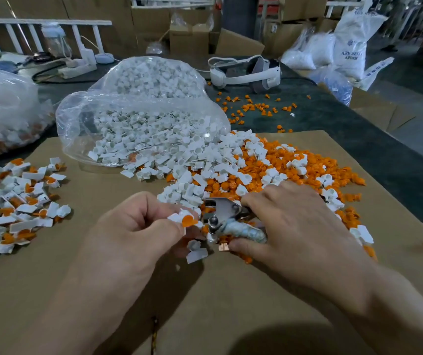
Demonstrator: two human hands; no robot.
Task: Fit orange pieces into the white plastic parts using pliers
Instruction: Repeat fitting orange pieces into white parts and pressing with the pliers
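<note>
My left hand pinches a white plastic part with an orange piece seated in it, just left of the metal pliers. My right hand grips the pliers by their wrapped handle, jaws pointing toward the held part. Behind both hands lies a mixed heap of loose orange pieces and white parts on the brown cardboard sheet. A pile of white parts fitted with orange pieces lies at the left.
A clear bag of white parts lies open behind the heap. Another bag sits far left. A white headset and scattered orange pieces rest on the dark table beyond. Boxes and sacks stand behind.
</note>
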